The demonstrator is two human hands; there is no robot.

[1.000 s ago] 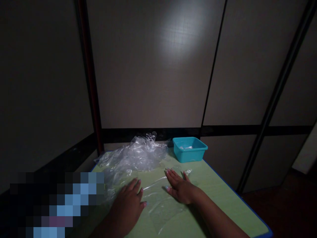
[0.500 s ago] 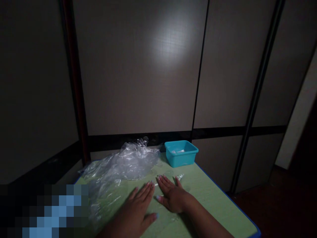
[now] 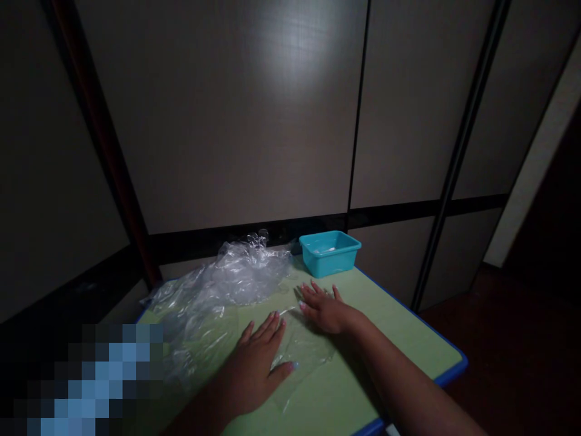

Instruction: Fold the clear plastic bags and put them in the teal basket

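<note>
A thin clear plastic bag (image 3: 302,357) lies flat on the light green tabletop (image 3: 403,339). My left hand (image 3: 261,357) rests palm down at the bag's left side, fingers stretched out and thumb spread. Farther up and to the right, my right hand (image 3: 327,309) is also palm down with its fingers apart, near the bag's upper edge; whether it touches the bag I cannot tell. Left of my hands spreads a crumpled heap of clear plastic (image 3: 245,272). Just beyond my right hand stands a turquoise basin (image 3: 331,260) with something pale inside, too small to make out.
The table has a blue edge (image 3: 447,372) and stands close to tall panelled doors (image 3: 254,133). Dark reddish floor (image 3: 512,351) shows on the right. A blurred patch (image 3: 109,387) covers the lower left corner.
My right hand has moved forward toward the basin, away from my left hand. More of the flat bag now shows between them. The view has tilted down slightly.
</note>
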